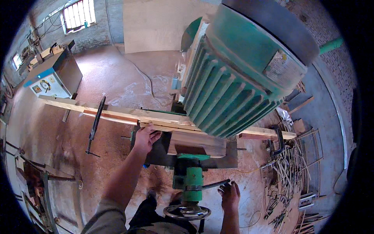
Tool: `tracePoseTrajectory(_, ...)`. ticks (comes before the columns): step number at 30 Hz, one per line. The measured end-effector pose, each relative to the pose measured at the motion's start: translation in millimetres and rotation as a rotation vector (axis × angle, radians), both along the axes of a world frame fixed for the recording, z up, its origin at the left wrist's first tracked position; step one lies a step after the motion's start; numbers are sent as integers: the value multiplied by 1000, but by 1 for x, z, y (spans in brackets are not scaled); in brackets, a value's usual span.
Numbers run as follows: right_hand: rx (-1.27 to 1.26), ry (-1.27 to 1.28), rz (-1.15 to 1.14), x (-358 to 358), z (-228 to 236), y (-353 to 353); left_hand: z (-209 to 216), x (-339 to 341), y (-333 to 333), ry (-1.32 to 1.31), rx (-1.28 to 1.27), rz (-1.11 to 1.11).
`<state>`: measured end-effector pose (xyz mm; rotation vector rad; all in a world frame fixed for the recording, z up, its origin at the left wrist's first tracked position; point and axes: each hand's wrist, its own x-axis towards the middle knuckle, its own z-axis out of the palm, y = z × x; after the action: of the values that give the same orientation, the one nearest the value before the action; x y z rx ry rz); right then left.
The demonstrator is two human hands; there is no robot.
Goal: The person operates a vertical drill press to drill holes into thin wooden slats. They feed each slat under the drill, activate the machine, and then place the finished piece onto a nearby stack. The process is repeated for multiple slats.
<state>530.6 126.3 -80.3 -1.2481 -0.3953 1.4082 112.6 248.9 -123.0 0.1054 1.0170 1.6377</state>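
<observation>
A green machine with a large ribbed motor (230, 85) stands before me. My left hand (145, 140) grips a pale wooden strip (175, 128) near its left end, beside a long wooden beam (128, 111). Below the strip sits a brown wooden block (194, 143) on the machine's dark table (156, 152). My right hand (230, 195) is at the free end of a dark lever (214, 184), its fingers bent and apart, not wrapped round it. The lever joins a green column (193, 179) above a metal handwheel (187, 211). The motor hides the beam's middle.
Clamps hold the beam at its left (96, 121) and right (279, 140). A blue and white machine (54, 80) stands far left. Scrap sticks (286, 183) pile up on the right. A cable (146, 78) crosses the dusty floor.
</observation>
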Motion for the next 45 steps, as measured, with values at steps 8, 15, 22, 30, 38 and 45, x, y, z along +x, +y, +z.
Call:
tracePoseTrajectory(8, -7, 547, -22, -33, 10, 45, 10, -8, -7, 21, -9, 47)
tracePoseTrajectory(15, 602, -1239, 1038, -208, 63, 19, -8, -12, 1, 65, -7, 6)
tracePoseTrajectory(22, 550, -841, 997, -190, 78, 34, -21, -18, 3, 51, -26, 37)
tracePoseTrajectory(30, 768, -1795, -52, 26, 385, 160, 3, -19, -20, 544, -60, 158)
tracePoseTrajectory(38, 822, -1586, 1414, -131, 242, 24, 6, 0, -9, 325, -16, 173)
tracePoseTrajectory(45, 850, -1378, -235, 53, 391, 78, -2, 0, -8, 355, 47, 228)
